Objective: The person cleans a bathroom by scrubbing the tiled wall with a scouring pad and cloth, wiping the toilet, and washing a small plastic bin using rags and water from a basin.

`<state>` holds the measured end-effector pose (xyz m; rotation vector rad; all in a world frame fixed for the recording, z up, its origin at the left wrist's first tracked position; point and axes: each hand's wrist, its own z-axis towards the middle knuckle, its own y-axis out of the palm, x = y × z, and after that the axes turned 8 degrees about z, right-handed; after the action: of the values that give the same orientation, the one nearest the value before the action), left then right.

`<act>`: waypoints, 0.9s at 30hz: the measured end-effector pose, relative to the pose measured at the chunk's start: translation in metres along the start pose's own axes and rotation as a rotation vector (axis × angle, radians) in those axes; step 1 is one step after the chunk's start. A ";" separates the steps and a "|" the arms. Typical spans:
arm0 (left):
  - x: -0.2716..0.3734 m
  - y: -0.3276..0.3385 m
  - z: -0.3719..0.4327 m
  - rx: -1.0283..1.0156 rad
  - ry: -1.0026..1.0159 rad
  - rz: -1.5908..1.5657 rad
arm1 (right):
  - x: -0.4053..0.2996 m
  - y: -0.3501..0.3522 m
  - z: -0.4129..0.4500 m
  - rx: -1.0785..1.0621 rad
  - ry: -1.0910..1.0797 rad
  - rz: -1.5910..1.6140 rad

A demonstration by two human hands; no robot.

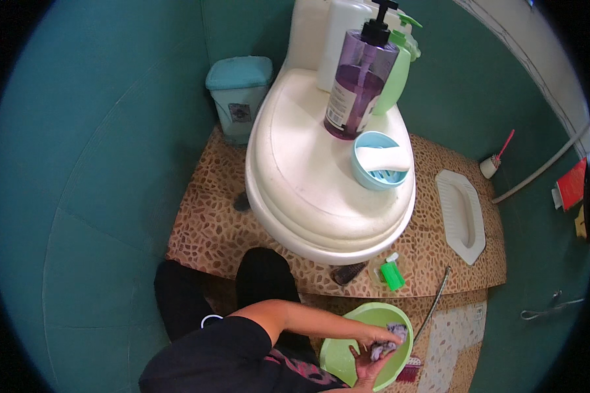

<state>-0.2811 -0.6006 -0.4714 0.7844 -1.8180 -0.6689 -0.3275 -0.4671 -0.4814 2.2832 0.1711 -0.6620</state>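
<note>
A light green plastic basin [332, 354] stands at the lower right, and both hands are over it. My left hand [376, 336] grips a wet-looking grey-purple patterned cloth [397, 330], one part of which sticks out past the fingers. Just below, my right hand [366, 364] holds the bunched lower part of the same cloth against its palm and fingers. The two hands are close together, with the cloth between them. Whether the cloth is a small garment or a rag cannot be told. The basin's bottom is partly hidden by the hands.
A white toilet [295, 162] carries a purple pump bottle [356, 88], a green pump bottle [396, 73] and a blue soap dish [366, 179]. A green brush [392, 276], a dark brush [348, 273], a hose [432, 307] and a squat pan [462, 216] are nearby.
</note>
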 end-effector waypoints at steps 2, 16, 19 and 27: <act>-0.004 -0.010 0.010 0.094 0.117 0.046 | 0.008 -0.037 0.008 -0.223 0.105 0.028; 0.023 0.008 -0.033 -0.199 -0.227 0.073 | -0.033 0.045 0.027 -0.516 -0.204 -0.028; 0.011 0.012 -0.019 -0.169 -0.206 -0.046 | -0.025 0.036 0.049 -0.556 -0.321 0.026; 0.010 -0.001 -0.003 -0.274 -0.455 0.123 | -0.058 0.032 0.033 -0.451 -0.223 -0.266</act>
<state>-0.2811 -0.6086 -0.4655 0.3503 -2.0984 -1.0516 -0.3813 -0.5090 -0.4514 1.7565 0.4725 -0.9070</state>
